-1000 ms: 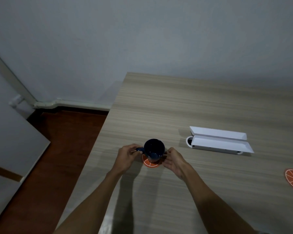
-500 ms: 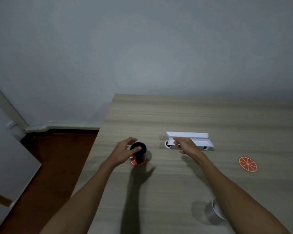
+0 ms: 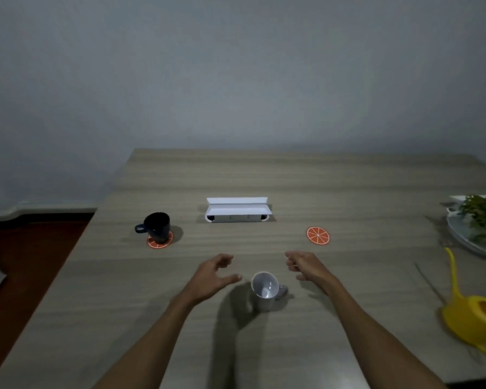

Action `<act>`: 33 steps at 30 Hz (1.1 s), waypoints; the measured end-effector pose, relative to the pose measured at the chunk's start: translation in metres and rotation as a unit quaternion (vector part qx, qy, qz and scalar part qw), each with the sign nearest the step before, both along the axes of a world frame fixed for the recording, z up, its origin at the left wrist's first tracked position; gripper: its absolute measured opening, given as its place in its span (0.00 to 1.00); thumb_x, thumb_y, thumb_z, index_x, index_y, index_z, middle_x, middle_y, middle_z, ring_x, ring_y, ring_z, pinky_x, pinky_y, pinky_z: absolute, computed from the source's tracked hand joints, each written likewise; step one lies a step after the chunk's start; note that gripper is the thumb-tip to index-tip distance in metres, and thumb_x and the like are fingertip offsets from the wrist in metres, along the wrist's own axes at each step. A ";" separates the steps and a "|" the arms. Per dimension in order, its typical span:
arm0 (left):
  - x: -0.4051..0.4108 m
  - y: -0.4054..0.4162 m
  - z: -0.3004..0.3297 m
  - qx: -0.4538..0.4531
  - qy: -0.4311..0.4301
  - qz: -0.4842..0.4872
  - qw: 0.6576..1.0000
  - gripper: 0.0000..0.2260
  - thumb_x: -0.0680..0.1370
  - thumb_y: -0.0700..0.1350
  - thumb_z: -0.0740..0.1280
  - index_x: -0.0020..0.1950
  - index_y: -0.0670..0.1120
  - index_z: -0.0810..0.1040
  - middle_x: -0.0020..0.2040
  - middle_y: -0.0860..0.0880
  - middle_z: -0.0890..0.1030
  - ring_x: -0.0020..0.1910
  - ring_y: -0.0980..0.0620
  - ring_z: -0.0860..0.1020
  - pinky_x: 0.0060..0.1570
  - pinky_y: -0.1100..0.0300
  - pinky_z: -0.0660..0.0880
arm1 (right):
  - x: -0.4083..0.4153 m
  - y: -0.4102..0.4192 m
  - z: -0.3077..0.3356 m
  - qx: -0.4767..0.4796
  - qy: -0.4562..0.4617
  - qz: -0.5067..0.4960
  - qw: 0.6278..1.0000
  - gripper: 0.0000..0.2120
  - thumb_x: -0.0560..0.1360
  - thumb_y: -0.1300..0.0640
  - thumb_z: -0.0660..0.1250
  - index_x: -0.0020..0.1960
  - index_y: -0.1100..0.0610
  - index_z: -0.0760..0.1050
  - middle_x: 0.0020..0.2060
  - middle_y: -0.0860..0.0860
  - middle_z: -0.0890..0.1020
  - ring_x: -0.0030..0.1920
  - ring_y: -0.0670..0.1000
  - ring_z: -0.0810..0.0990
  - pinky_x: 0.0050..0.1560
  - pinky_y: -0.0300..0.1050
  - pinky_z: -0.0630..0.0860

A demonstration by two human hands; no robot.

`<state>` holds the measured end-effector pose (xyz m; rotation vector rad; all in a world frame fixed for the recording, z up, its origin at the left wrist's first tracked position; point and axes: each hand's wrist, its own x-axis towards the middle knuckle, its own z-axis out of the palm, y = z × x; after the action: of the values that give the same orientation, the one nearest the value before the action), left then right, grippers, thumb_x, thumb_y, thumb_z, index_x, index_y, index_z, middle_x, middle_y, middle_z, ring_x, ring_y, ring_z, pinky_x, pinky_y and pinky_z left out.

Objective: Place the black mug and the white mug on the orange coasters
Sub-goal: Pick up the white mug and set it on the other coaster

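The black mug (image 3: 156, 225) stands upright on the left orange coaster (image 3: 159, 240), handle to the left. A second orange coaster (image 3: 317, 235) lies bare at the centre right. The white mug (image 3: 265, 289) stands upright on the table near me, handle to the right. My left hand (image 3: 212, 275) hovers just left of the white mug, fingers apart, holding nothing. My right hand (image 3: 306, 265) is to the mug's right, also open and apart from it.
A white open box (image 3: 237, 210) sits at the table's middle, behind the coasters. A yellow watering can (image 3: 477, 315) stands at the right edge, and a plate with a green plant (image 3: 481, 223) lies farther back right. The table's left edge (image 3: 68, 251) drops to a brown floor.
My left hand let go of the black mug and both hands came back toward the white mug. The view shifted right and pulled back, bringing the plant and watering can into sight.
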<state>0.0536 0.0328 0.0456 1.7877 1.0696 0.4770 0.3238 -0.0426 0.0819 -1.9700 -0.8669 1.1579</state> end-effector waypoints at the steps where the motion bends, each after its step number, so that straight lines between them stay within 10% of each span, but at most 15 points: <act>1: 0.008 -0.010 -0.011 -0.010 0.006 0.000 1.000 0.32 0.67 0.55 0.78 0.68 0.49 0.74 0.62 0.50 0.80 0.61 0.55 0.78 0.62 0.62 0.72 | 0.008 -0.010 -0.011 -0.010 -0.002 -0.002 1.000 0.14 0.79 0.53 0.59 0.60 0.55 0.77 0.47 0.52 0.80 0.45 0.48 0.78 0.44 0.43 0.71; 8: 0.029 -0.051 -0.071 -0.046 0.044 0.015 0.998 0.41 0.61 0.59 0.79 0.71 0.51 0.70 0.62 0.50 0.79 0.62 0.55 0.77 0.60 0.59 0.75 | 0.037 -0.053 -0.093 -0.034 -0.081 0.049 0.995 0.17 0.75 0.59 0.63 0.63 0.55 0.78 0.46 0.51 0.83 0.43 0.48 0.80 0.44 0.39 0.74; 13: 0.047 -0.059 -0.106 -0.142 -0.001 0.084 0.986 0.29 0.67 0.38 0.76 0.65 0.49 0.71 0.59 0.44 0.77 0.51 0.54 0.78 0.39 0.68 0.76 | 0.028 -0.049 -0.115 0.004 -0.115 0.091 0.989 0.20 0.74 0.66 0.65 0.65 0.58 0.76 0.59 0.56 0.82 0.58 0.50 0.81 0.55 0.37 0.72; 18: 0.077 -0.062 -0.125 -0.284 -0.083 0.186 0.937 0.07 0.80 0.37 0.63 0.53 0.45 0.78 0.48 0.45 0.83 0.44 0.53 0.79 0.42 0.61 0.73 | 0.027 -0.037 -0.132 0.057 -0.145 0.113 0.981 0.17 0.74 0.63 0.68 0.62 0.56 0.78 0.53 0.49 0.84 0.55 0.47 0.82 0.56 0.35 0.74; 24: 0.084 -0.054 -0.125 -0.373 -0.128 0.222 0.892 0.11 0.81 0.43 0.58 0.53 0.44 0.80 0.51 0.44 0.83 0.51 0.47 0.81 0.53 0.57 0.75 | 0.029 -0.033 -0.139 0.128 -0.200 0.122 0.964 0.07 0.74 0.62 0.69 0.48 0.52 0.82 0.38 0.35 0.82 0.43 0.37 0.82 0.46 0.34 0.75; 33: 0.089 -0.051 -0.096 -0.491 -0.235 0.222 0.809 0.11 0.83 0.42 0.58 0.51 0.39 0.78 0.48 0.42 0.80 0.48 0.46 0.79 0.52 0.53 0.77 | 0.038 -0.028 -0.108 0.171 -0.176 0.118 0.962 0.09 0.74 0.58 0.71 0.53 0.56 0.83 0.45 0.48 0.87 0.47 0.45 0.84 0.53 0.44 0.80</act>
<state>0.1431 -0.0183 -0.0509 0.4566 1.0709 0.4754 0.3621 -0.0706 -0.0262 -1.8403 -1.4161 0.7219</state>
